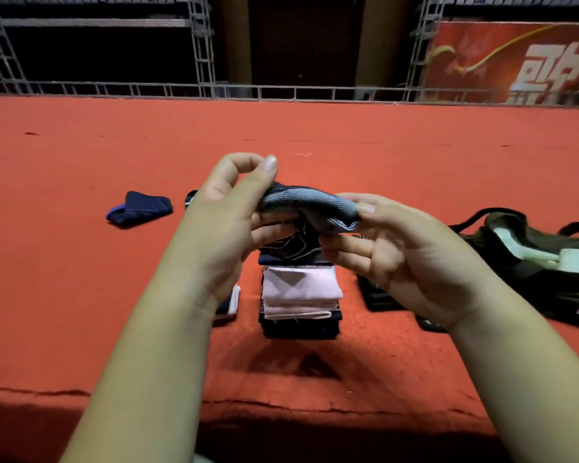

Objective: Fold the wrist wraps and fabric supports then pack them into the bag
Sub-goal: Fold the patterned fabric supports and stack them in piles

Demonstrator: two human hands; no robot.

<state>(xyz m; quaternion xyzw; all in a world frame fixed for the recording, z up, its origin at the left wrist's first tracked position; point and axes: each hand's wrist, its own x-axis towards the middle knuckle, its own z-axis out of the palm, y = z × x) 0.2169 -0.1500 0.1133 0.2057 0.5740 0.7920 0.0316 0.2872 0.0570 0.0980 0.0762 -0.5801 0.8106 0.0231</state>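
- Grey ribbed wrap [310, 203], held above the stack.
- Pale pink folded fabric [301, 290] atop navy pieces.
- Navy support [140, 208], blue-edged.
- Dark olive bag [528, 259], black straps.
- Red carpet [381, 155].

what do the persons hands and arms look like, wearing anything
The left hand and right hand are bare: no gloves, rings or watch in view. Both forearms are bare too, no sleeves showing. The nails look short and unpainted.
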